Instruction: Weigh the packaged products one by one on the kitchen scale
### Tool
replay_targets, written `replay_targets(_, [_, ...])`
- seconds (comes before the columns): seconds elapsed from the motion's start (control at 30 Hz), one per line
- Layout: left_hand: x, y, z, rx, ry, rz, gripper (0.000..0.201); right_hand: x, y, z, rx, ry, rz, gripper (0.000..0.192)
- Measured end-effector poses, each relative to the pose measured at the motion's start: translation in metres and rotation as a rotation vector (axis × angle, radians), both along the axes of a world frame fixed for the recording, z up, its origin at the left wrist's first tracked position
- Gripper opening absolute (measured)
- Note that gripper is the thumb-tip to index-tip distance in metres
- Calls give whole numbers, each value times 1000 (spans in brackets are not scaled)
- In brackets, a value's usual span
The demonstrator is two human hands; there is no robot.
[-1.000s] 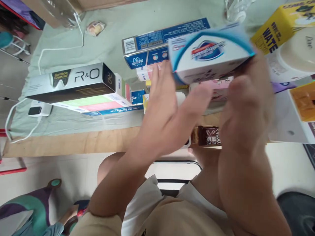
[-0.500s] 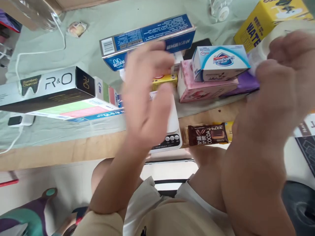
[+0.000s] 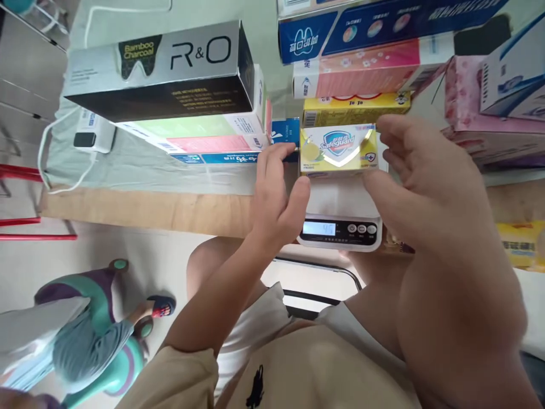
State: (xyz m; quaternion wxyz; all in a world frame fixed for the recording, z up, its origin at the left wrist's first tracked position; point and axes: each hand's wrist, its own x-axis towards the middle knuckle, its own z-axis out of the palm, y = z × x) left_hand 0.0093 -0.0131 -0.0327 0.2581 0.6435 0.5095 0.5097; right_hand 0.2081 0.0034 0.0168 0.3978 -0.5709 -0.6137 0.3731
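A yellow-and-white Safeguard soap box [image 3: 339,149] sits over the white platform of a digital kitchen scale [image 3: 340,199], whose display is lit but too blurred to read surely. My left hand [image 3: 279,196] is at the box's left end, thumb and fingers apart. Around the right end my right hand [image 3: 430,182] curves with its fingers spread; whether its thumb touches the box I cannot tell. Just behind lie a yellow box [image 3: 356,109] and a pink-and-white toothpaste box [image 3: 370,74].
A silver-and-black R&O box [image 3: 157,74] tops a stack at the left, beside a white charger [image 3: 94,132] with a cable. A large blue box [image 3: 383,28] lies behind. Pink and white boxes [image 3: 481,136] stand right. Another person [image 3: 91,341] is on the floor at lower left.
My view has shifted left and closer to the table. Both hands have come down to either end of the soap box, which now shows over the scale.
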Motion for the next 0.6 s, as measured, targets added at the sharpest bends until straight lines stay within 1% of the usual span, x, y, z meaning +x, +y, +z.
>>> replay_targets(0.07, [-1, -3, -2, -15, -11, 15, 45, 1, 0, 0, -39, -63, 20, 49])
replay_targets(0.13, [0, -3, -1, 0, -17, 4, 44, -2, -1, 0, -56, -101, 9, 49])
replay_targets(0.23, [5, -2, 3, -14, -31, -35, 44, -7, -1, -1, -53, -109, -31, 49])
replay_targets(0.33, [11, -3, 8, -57, -53, -31, 47, -14, 0, -1, -39, -163, -64, 47])
replay_targets(0.43, [14, -5, 13, -112, -43, -24, 50, -21, -1, 3, -33, -294, -97, 56])
replay_targets(0.5, [13, -8, 21, -162, -39, -37, 51, -27, -5, 7, -57, -349, -152, 61])
replay_targets(0.6, [6, -16, 42, -274, -90, -83, 50, -37, -18, 16, -73, -323, -232, 58])
